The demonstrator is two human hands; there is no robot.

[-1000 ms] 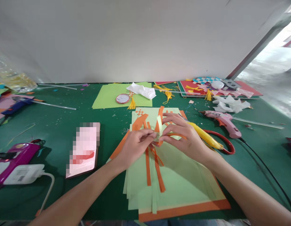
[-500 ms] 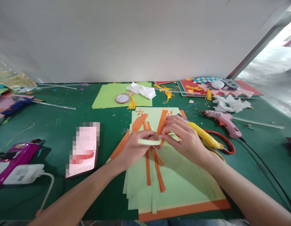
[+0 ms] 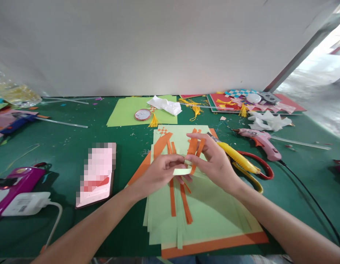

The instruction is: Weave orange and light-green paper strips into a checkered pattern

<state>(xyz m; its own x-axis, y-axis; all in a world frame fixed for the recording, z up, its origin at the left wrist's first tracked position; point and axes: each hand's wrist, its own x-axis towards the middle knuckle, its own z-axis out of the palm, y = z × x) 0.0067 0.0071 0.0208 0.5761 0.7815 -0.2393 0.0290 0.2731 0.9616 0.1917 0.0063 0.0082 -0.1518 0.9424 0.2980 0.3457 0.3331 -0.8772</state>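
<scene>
My left hand point(image 3: 168, 167) is closed, its thumb and fingers pinching a short pale green paper strip point(image 3: 182, 171) that sticks out to the right. Close against its fingertips is my right hand point(image 3: 214, 161), with orange paper strips point(image 3: 193, 146) between its thumb and bent fingers. Exactly where the fingertips grip is partly hidden. Under both hands lies a stack of pale green paper sheets point(image 3: 214, 205). Loose orange strips point(image 3: 185, 205) and a long pale green strip point(image 3: 180, 231) rest on the stack. A wider orange piece point(image 3: 162, 145) lies at its upper left.
Yellow-and-red-handled pliers point(image 3: 241, 157) lie right of the stack, beside a pink glue gun point(image 3: 260, 141) with a black cord. On the left are a phone point(image 3: 97, 176) and a purple power strip point(image 3: 18, 187). Green sheets point(image 3: 123, 113) with a yellow tassel point(image 3: 153, 120) lie behind.
My right index finger has lifted away from the thumb, and the orange strips now show more fully between them. The pale green strip in my left hand has shifted right and slightly down.
</scene>
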